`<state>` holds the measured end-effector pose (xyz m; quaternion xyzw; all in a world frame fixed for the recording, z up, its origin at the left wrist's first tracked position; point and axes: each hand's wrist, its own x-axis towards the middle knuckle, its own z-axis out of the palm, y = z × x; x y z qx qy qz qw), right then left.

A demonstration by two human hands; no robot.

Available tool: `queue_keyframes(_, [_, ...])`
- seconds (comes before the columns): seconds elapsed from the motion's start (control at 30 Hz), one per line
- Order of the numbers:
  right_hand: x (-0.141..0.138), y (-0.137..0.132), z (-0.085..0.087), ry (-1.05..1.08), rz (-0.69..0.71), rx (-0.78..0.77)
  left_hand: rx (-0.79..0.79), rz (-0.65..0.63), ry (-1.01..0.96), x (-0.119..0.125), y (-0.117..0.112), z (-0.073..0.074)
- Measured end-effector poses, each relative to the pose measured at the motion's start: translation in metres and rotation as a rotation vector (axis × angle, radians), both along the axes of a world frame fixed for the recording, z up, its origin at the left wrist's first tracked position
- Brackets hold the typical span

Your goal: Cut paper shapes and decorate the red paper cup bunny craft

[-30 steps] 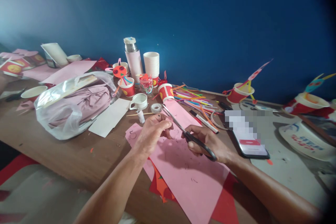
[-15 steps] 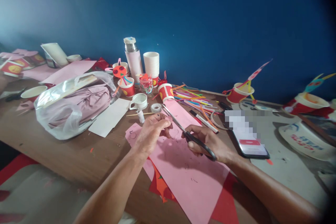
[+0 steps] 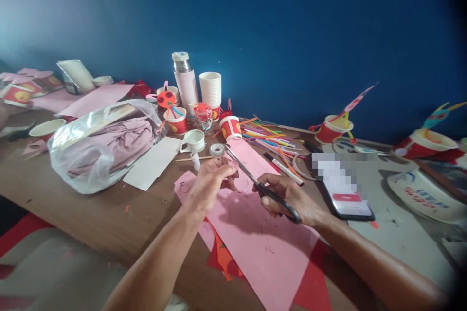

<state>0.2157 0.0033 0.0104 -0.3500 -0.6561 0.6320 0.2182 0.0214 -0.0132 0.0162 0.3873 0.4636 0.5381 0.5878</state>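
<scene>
Black-handled scissors (image 3: 278,201) lie in the right hand (image 3: 286,199), above a pink paper sheet (image 3: 272,248) on the counter (image 3: 109,223). Their long axis runs aslant, handles toward four o'clock and blades pointing to between ten and eleven o'clock, the tips near a roll of tape (image 3: 217,149). The right hand is closed around the handles; its fingers cover part of the loops, and whether the blades are parted is hard to make out. The left hand (image 3: 208,182) is half curled just beside the blades, thumb against the fingers. A small pale pink piece (image 3: 242,184) shows between the hands, but I cannot tell whether the left hand grips it.

Taking the scissors as the clock's centre, orange paper (image 3: 226,260) sticks out at seven o'clock and red paper (image 3: 315,277) at five, both mostly hidden under the pink sheet. Coloured sticks (image 3: 268,136) lie heaped at twelve, and a marker (image 3: 292,173) at two. At three, a phone (image 3: 350,209) has its screen partly blotted out by blocks. Toward eleven stands a flask (image 3: 187,90). At nine, a plastic bag (image 3: 85,170) veils its pinkish contents. The rightmost cup (image 3: 419,143) is blurred near the dark edge.
</scene>
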Motion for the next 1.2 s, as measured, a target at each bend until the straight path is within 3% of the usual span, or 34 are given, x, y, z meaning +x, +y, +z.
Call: queue_keyframes(1.2, [-0.0001,-0.0006,-0.0036,-0.014,0.030,0.036,0.024,0.005,0.064,-0.0006,0.0001,-0.0023])
